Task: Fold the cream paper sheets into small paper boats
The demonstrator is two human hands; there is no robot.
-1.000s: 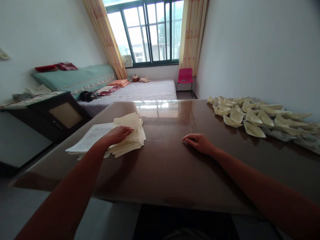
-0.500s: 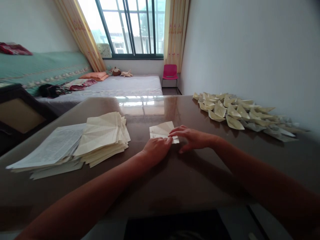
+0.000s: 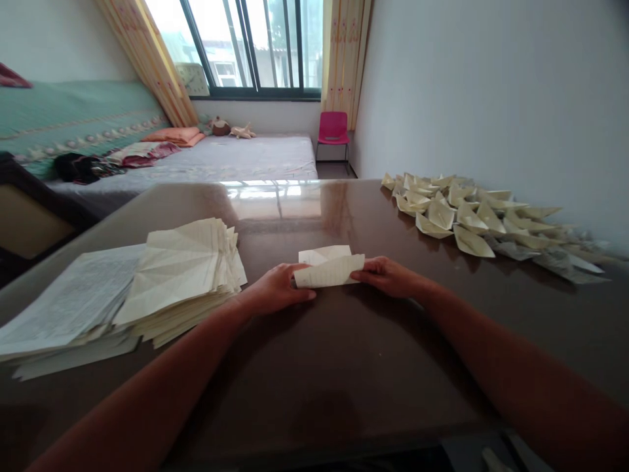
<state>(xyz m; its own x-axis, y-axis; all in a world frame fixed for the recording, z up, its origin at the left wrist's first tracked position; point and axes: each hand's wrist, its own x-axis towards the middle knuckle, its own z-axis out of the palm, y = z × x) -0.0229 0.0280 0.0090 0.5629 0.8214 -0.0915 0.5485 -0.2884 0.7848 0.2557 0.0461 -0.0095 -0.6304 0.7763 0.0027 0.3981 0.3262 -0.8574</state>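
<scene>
A cream sheet of paper (image 3: 328, 267) lies mid-table on the dark glossy table (image 3: 344, 367), its near edge lifted and folded up. My left hand (image 3: 278, 292) pinches the sheet's left end. My right hand (image 3: 388, 276) pinches its right end. A stack of creased cream sheets (image 3: 189, 275) sits to the left of my left hand, partly on top of printed pages (image 3: 73, 298). A heap of folded paper boats (image 3: 472, 213) lies at the right along the wall.
Beyond the table's far edge stand a bed (image 3: 221, 160) with clothes on it, a pink chair (image 3: 333, 129) and a barred window with curtains (image 3: 255, 46). A dark cabinet (image 3: 29, 216) stands at the left. A white wall runs along the right.
My left hand left the stack and brought one sheet to the table's middle. Both hands then took its ends and raised its near edge into a fold. The camera turned slightly right.
</scene>
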